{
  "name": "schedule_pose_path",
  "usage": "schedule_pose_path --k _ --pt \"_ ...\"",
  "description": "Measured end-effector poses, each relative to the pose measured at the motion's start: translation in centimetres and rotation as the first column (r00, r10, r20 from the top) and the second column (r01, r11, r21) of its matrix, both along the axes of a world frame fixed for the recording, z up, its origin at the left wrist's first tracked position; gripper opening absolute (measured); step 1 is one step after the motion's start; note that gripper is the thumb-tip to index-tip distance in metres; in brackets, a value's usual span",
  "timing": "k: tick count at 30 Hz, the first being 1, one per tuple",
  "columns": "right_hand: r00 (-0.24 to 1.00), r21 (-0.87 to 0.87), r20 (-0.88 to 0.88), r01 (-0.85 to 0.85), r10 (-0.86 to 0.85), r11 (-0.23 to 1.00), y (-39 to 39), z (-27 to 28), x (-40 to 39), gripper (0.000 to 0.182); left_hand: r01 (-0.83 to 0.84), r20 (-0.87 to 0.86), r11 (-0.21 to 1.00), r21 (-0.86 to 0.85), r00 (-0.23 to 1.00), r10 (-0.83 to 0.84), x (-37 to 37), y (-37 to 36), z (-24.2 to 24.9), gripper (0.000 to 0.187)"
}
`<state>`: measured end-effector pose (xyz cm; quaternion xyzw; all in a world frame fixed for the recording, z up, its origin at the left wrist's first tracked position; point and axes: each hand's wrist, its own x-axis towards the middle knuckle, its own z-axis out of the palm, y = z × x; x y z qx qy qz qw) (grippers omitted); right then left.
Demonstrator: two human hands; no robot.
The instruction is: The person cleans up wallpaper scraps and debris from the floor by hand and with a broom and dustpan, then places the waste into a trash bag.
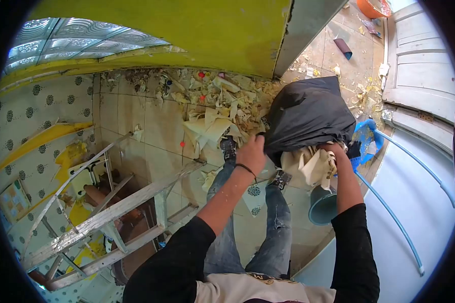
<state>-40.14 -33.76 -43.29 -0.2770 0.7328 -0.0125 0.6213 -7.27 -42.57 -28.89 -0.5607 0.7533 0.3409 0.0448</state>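
Observation:
A black plastic bag [311,111] bulges in front of my feet, its mouth turned toward me. My left hand [252,153] is closed on the left side of the bag's rim. My right hand [332,149] reaches into the mouth at the right, its fingers hidden by the bag. Cream peeled paper scraps [303,166] hang out of the opening, right beside that hand and wrist. More torn paper [210,126] lies on the tiles by my left shoe.
A paint-spattered ladder [121,222] leans across the left. Behind the bag, debris [227,91] lines the yellow wall. At right are a grey-green bucket [322,206], a blue plastic item [371,134] with light-blue bars and a white door [419,60]. An orange basin [374,7] sits farther back.

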Motion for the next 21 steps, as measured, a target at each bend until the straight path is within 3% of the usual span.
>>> schedule_pose_path --k 1,2,3,4,6,7,8,10,12,14,17,19,21 --pt "0.986 -0.045 0.044 0.162 -0.16 0.986 1.0 -1.0 -0.2 0.071 0.001 -0.008 1.0 0.005 1.0 -0.001 0.7 -0.5 0.0 0.029" --pt "0.944 -0.084 0.088 0.326 -0.319 0.942 1.6 -1.0 -0.6 0.07 0.077 -0.045 0.961 -0.265 0.995 -0.092 1.1 -0.9 0.0 0.026" --pt "0.915 -0.04 0.125 0.392 -0.385 0.919 2.2 -1.2 -0.9 0.061 0.131 -0.063 0.847 -0.515 0.98 -0.189 1.3 -1.1 -0.1 0.022" --pt "0.879 0.007 0.155 0.456 -0.452 0.89 2.3 -0.8 -0.9 0.052 0.132 -0.085 0.852 -0.506 0.976 -0.201 1.2 -0.9 -0.1 0.022" --pt "0.906 -0.025 0.118 0.412 -0.407 0.911 1.4 -0.9 -0.5 0.051 0.093 -0.394 0.994 -0.062 0.912 -0.11 0.5 0.7 0.2 0.019" --pt "0.932 -0.056 0.111 0.354 -0.346 0.934 1.7 -0.5 -0.3 0.051 0.032 -0.503 0.988 0.153 0.863 0.05 -0.7 2.3 1.4 0.015" --pt "0.952 -0.085 0.101 0.297 -0.289 0.951 -1.3 -1.2 0.8 0.05 0.092 -0.541 0.974 0.209 0.84 0.037 -1.7 4.0 2.3 0.015" --pt "0.984 -0.148 0.09 0.169 -0.157 0.974 -10.2 -3.2 2.2 0.048 0.187 -0.589 0.944 0.273 0.808 0.01 -3.3 6.3 4.6 0.016" --pt "0.996 -0.209 0.078 0.053 -0.037 0.976 -12.3 -2.9 4.3 0.047 0.253 -0.607 0.924 0.287 0.794 -0.029 -4.7 6.1 7.6 0.017" --pt "0.995 -0.271 0.062 -0.057 0.076 0.961 2.7 3.7 11.4 0.045 0.298 -0.698 0.904 0.307 0.716 0.001 -6.1 4.9 10.3 0.015" --pt "0.978 -0.35 0.015 -0.192 0.21 0.917 -3.5 2.8 11.0 0.043 0.334 -0.761 0.912 0.237 0.648 -0.039 -6.6 1.7 12.1 0.013" --pt "0.955 -0.379 -0.022 -0.281 0.295 0.882 -6.5 0.9 6.7 0.042 0.244 -0.57 0.946 0.214 0.818 -0.082 -5.8 -0.5 12.1 0.013" --pt "0.916 -0.392 -0.058 -0.387 0.398 0.835 -4.2 1.2 5.6 0.04 0.025 -0.565 0.946 0.324 0.807 0.172 -5.1 -2.3 10.9 0.011"
